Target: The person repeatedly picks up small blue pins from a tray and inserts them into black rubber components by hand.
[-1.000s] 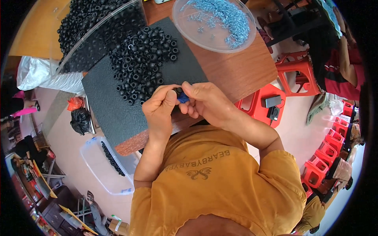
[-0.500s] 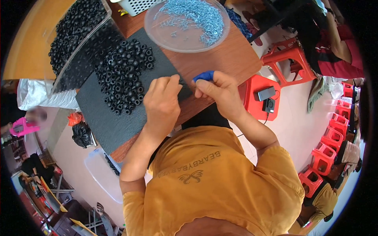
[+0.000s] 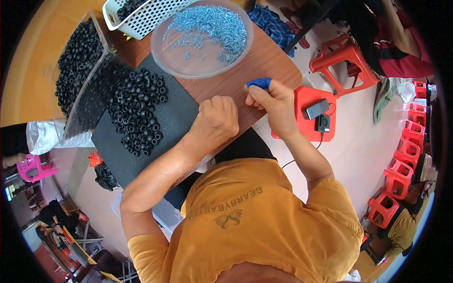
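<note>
My left hand (image 3: 217,120) is closed, its fingers curled under above the wooden table's near edge, beside the dark mat (image 3: 177,111). Whatever it may hold is hidden. To its right, my right hand (image 3: 279,106) pinches thumb against index finger, which wears a blue wrap (image 3: 259,83); anything in the pinch is too small to make out. A pile of small black ring-like parts (image 3: 137,111) lies on the mat, left of my left hand. Beyond both hands, a round clear plastic tray (image 3: 184,68) holds many tiny shiny blue metal pieces (image 3: 207,28).
A clear bin (image 3: 87,87) heaped with black parts stands at the left. Behind is a white perforated basket (image 3: 141,26). Right of the table (image 3: 269,59), a red stool (image 3: 302,106) carries a dark device with a cable. Another person's arm (image 3: 396,28) shows at far right.
My left hand has moved right, off the mat's edge, and its fingers are curled under more. My right hand has shifted slightly right, still pinching. The whole view has shifted a little.
</note>
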